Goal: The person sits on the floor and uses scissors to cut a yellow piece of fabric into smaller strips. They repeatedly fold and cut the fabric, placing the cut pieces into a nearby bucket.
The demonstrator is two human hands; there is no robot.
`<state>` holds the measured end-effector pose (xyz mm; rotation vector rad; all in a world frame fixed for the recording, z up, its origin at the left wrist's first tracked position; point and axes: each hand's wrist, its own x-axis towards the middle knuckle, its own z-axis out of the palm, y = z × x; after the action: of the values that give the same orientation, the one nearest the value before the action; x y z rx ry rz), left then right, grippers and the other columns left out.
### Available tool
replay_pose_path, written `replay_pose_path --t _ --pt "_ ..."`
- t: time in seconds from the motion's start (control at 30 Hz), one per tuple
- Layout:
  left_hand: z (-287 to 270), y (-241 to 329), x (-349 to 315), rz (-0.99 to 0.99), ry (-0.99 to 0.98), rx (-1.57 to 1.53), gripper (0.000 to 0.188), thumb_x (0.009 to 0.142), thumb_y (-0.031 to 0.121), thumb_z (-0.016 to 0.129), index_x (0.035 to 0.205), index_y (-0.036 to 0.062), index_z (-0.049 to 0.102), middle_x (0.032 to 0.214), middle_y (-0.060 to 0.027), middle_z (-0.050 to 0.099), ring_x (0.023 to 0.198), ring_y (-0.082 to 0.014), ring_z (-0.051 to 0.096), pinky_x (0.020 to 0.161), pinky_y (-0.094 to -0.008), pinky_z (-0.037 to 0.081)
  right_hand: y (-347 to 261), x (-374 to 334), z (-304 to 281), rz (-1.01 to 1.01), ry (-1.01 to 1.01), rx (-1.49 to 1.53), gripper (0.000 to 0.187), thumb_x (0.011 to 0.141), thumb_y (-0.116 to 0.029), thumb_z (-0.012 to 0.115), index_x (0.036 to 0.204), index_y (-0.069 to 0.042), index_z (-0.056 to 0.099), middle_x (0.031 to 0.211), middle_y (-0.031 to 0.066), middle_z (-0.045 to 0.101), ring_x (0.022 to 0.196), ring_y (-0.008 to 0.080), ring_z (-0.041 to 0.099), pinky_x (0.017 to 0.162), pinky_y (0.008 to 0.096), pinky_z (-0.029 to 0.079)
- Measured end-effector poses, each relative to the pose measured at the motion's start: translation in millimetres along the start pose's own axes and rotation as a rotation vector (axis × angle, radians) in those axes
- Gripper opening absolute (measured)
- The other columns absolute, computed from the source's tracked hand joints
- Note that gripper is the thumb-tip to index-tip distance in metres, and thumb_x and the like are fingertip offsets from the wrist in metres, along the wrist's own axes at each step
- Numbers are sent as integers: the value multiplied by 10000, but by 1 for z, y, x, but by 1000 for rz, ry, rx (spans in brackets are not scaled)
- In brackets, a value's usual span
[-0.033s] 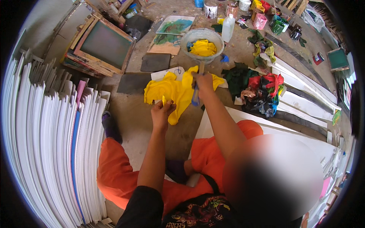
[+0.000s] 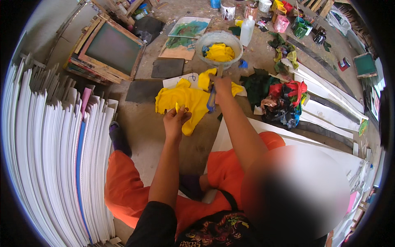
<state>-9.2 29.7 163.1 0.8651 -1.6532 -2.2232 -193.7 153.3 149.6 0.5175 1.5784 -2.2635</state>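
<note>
Below the left fingers [image 2: 181,113], floor [image 2: 152,140] room is bounded rightward by a white board [image 2: 223,136]. Rumpled yellow cloth [image 2: 181,94], spread beyond them, is pinched there; a blue tool [image 2: 211,101] is gripped by the right fingers [image 2: 216,84].

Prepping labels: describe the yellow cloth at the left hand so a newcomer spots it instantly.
Find the round bowl, upper centre. Below it in view is the cloth, bright yellow, the left hand at its near side. Unlike the yellow clump inside the bowl, it's spread outside.
</note>
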Motion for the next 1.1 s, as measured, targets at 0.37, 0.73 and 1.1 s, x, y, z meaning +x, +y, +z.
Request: replay_pose_path --t 0.37,0.73,1.1 --pt "1 23 59 -83 -82 -24 215 1003 270 564 972 73 645 712 -8 607 562 -85 557 493 -219 401 -10 99 19 -127 47 -42 303 839 -215 754 1047 -61 596 841 96 587 704 207 569 563 340 456" --pt "-30 55 -1 0 -114 -154 228 1016 281 540 932 85 621 641 20 520 547 -75 472 491 -241 349 52 -79 32 -12 -553 -327 205 836 -141 757 986 -25 678 669 7 573 508 94 486 469 256 377" --pt "-56 72 -26 335 -62 13 212 969 240 651 840 73 678 747 41 620 646 -44 508 606 -218 398 -24 -127 33 -257 -732 -732 422 779 -260 825 1095 -23 675 830 73 661 622 149 575 544 306 453"
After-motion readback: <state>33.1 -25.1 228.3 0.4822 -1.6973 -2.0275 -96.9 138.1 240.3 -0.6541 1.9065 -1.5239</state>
